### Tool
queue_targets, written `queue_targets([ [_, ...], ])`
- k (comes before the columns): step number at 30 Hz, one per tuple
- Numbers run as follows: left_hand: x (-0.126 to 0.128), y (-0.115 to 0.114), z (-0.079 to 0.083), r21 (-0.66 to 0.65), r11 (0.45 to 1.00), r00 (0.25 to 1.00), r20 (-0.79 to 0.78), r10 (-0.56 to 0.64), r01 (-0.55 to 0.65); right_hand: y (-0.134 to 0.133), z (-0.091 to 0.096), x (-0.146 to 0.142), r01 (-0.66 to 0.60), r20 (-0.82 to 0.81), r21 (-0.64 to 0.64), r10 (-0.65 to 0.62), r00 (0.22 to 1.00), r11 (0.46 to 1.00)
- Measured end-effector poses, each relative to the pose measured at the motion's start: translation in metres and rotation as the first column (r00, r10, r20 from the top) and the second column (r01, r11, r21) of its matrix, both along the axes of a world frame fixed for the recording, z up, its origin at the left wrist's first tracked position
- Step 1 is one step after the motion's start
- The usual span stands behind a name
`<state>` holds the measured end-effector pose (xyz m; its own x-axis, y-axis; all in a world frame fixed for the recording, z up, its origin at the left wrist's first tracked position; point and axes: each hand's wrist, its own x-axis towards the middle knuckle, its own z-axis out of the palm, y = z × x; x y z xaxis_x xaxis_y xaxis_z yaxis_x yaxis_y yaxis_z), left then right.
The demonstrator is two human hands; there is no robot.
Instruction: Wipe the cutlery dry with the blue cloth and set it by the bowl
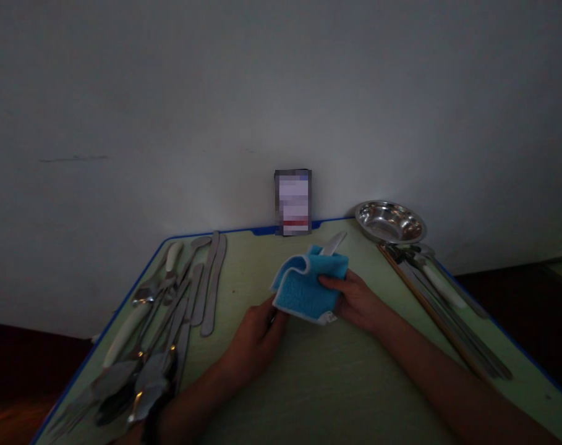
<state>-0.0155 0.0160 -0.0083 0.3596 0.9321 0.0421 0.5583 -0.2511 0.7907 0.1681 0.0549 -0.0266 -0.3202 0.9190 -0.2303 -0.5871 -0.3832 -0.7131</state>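
Note:
A blue cloth (308, 290) with white edging is folded over a table knife (334, 243), whose pale, rounded blade end sticks out at the top. My right hand (355, 300) is closed on the cloth from the right, thumb lying across its front. On the lower left, my left hand (259, 334) is closed beneath the cloth's corner, in line with the blade; a small glint shows between its fingers. The cloth hides the knife's middle, and the grip on its handle is mostly covered.
Many spoons, forks and knives (209, 290) lie along the table's left side. At the right are chopsticks (424, 303), more cutlery (441, 284) and a shiny metal bowl (391, 222). A phone (293, 203) leans on the wall at the blue-edged table's (248, 266) back.

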Motion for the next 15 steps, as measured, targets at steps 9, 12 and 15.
queue_targets([
  [9, 0.0032, -0.0013, 0.0051, -0.049, 0.999, 1.000, 0.008, 0.024, -0.024, 0.0075, 0.0089, 0.0001, 0.137, -0.137, -0.136, -0.155, 0.978, 0.981],
  [12, 0.0033, -0.0015, 0.0048, -0.025, 1.000, 1.000, -0.010, 0.008, -0.008, 0.0071, 0.0094, 0.0000, 0.131, -0.102, -0.111, -0.143, 0.985, 0.985],
  [15, 0.0032, -0.0018, 0.0034, 0.000, 1.000, 0.999, -0.040, -0.014, 0.014, 0.0052, 0.0064, -0.0001, 0.143, -0.021, -0.087, -0.145, 0.989, 0.986],
])
